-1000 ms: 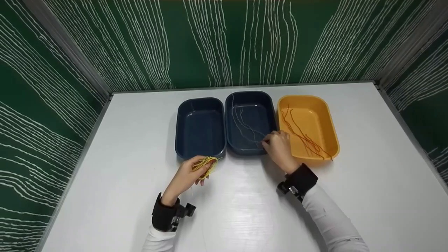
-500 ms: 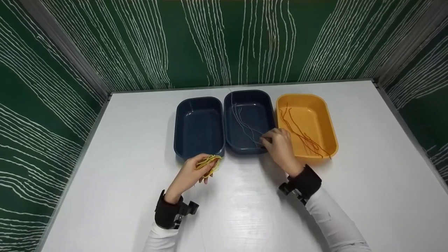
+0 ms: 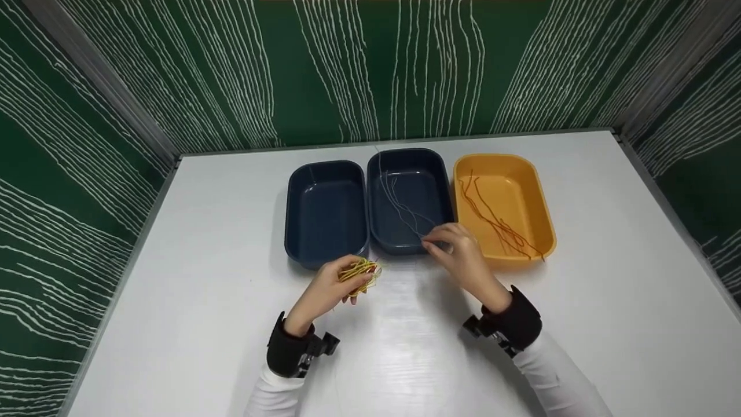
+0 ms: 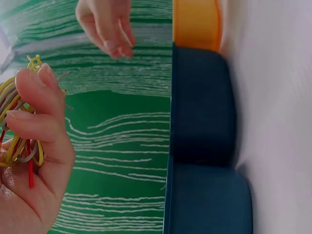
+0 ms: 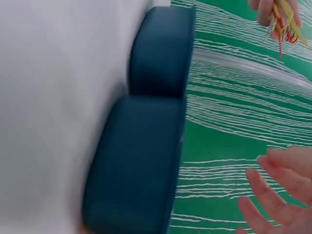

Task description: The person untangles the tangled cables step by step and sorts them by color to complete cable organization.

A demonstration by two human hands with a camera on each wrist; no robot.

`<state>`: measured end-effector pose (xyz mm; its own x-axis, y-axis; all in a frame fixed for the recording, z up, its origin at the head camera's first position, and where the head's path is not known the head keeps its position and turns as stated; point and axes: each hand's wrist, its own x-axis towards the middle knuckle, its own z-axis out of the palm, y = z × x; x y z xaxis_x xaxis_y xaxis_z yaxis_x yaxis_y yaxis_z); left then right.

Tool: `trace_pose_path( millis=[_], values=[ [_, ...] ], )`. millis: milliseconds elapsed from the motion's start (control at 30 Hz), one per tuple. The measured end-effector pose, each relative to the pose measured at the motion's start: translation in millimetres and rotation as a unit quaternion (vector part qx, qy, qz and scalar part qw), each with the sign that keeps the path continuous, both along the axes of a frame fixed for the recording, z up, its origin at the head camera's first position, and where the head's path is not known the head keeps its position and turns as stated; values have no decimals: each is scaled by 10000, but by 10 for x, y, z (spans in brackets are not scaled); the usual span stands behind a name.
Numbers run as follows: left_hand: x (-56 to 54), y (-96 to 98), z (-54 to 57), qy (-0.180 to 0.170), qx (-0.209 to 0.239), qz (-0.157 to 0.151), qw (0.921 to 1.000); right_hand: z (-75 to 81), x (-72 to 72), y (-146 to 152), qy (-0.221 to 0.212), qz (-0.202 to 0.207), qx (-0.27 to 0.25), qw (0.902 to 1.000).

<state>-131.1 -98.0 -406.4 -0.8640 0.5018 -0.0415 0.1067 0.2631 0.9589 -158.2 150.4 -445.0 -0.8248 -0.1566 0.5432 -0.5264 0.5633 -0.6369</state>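
My left hand [image 3: 323, 294] grips a loose bundle of thin yellow, grey and red cords [image 3: 358, 272] in front of the left blue bin [image 3: 327, 208]. In the left wrist view the fingers curl over the cords, and a red end [image 4: 30, 170] sticks out toward the palm. My right hand [image 3: 466, 263] is by the near right corner of the middle blue bin [image 3: 431, 185], its fingertips overlapping the rim. In the right wrist view its fingers [image 5: 273, 204] are spread apart with nothing between them. Several thin grey cords [image 3: 396, 200] lie in the middle bin.
A yellow bin [image 3: 524, 191] at the right holds several orange-red cords [image 3: 503, 229], some ends over its near rim. The three bins stand in a row on a white table [image 3: 231, 243]. Green panels [image 3: 324, 104] with white wavy lines rise behind and at the sides.
My left hand has moved right with the cord bundle. My right hand has shifted slightly toward me and to the left. The cords in the bins lie much as before.
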Motion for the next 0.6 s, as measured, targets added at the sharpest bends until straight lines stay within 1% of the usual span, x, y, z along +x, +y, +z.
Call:
trace_pose_path(
  millis=[200,400,600],
  values=[
    [10,106,2,-9,-64,-130,9999,29,104,-51,-68,646,-350,9973],
    [16,197,-15,68,-98,-254,9996,-10,154,-105,-6,1187,-300,9925],
    [13,263,-39,37,-62,-326,9994,6,196,-147,-91,1477,-370,9883]
  ],
)
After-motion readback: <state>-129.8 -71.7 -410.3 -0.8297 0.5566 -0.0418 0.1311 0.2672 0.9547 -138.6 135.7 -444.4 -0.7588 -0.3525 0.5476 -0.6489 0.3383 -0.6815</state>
